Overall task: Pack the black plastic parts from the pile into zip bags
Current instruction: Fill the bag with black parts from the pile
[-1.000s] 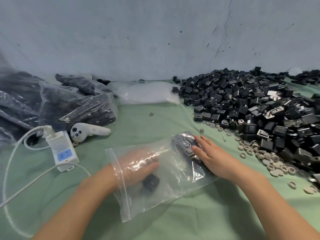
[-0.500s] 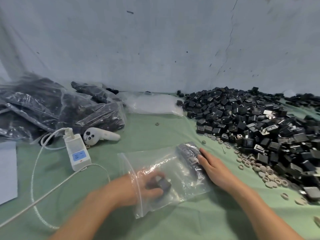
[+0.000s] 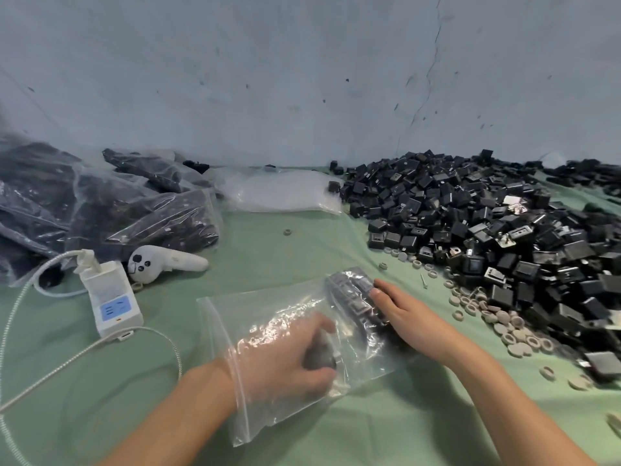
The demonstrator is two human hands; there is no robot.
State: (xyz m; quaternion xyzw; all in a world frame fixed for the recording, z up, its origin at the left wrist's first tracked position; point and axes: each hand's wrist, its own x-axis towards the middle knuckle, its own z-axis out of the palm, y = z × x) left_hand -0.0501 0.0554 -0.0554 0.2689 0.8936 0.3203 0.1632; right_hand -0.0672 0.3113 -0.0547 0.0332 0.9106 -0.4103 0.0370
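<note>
A clear zip bag [image 3: 268, 317] lies flat on the green cloth in front of me. My left hand [image 3: 289, 361] is inside it through the open mouth, fingers curled round one black plastic part [image 3: 321, 356]. A row of black parts [image 3: 353, 294] sits packed at the bag's far end. My right hand [image 3: 403, 311] lies outside, flat fingers pressing the bag against that row. The big pile of loose black parts [image 3: 487, 230] spreads over the right side.
Filled bags of black parts [image 3: 100, 210] are heaped at the left. An empty clear bag [image 3: 279, 193] lies at the back. A white power adapter [image 3: 112, 297] with its cable and a white controller [image 3: 168, 264] lie at the left. Pale rings [image 3: 504, 324] edge the pile.
My left hand has pushed deeper into the bag with the black part, toward the packed row. My right hand has stayed pressed on the bag's far end.
</note>
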